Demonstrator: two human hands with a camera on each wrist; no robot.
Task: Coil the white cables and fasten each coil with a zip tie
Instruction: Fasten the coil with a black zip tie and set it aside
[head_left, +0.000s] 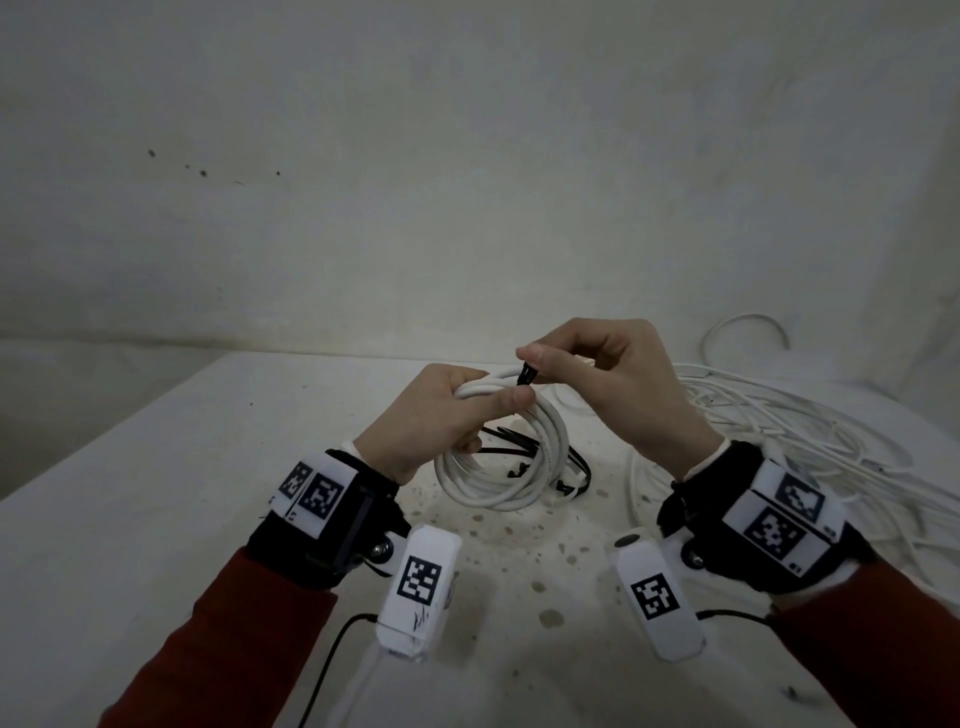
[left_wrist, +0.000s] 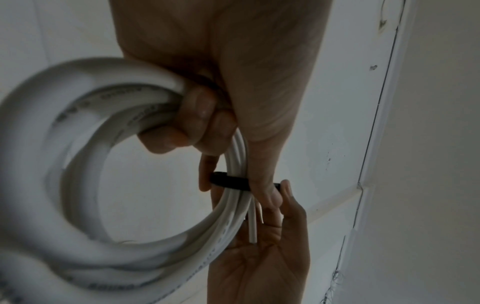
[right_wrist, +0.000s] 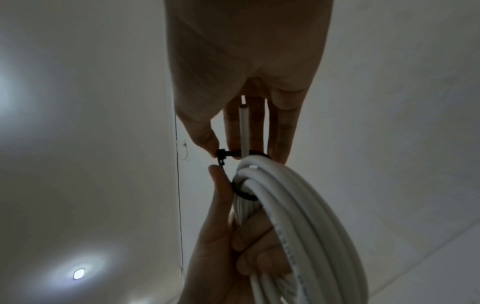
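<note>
A coil of white cable (head_left: 511, 467) (left_wrist: 78, 205) (right_wrist: 298, 216) hangs above the table. My left hand (head_left: 447, 415) (left_wrist: 207, 115) grips its top, fingers curled round the strands and the thumb laid along them. A black zip tie (head_left: 524, 375) (left_wrist: 230, 182) (right_wrist: 226, 154) loops round the bundle just right of that grip. My right hand (head_left: 597, 364) (right_wrist: 233, 133) pinches the tie's head between thumb and fingers. One cut cable end (left_wrist: 252, 232) (right_wrist: 244, 123) sticks out past the tie toward the right palm.
Spare black zip ties (head_left: 519, 447) lie on the white, speckled table (head_left: 208, 519) under the coil. A loose tangle of white cable (head_left: 779, 415) spreads over the table's right side. A bare wall stands behind.
</note>
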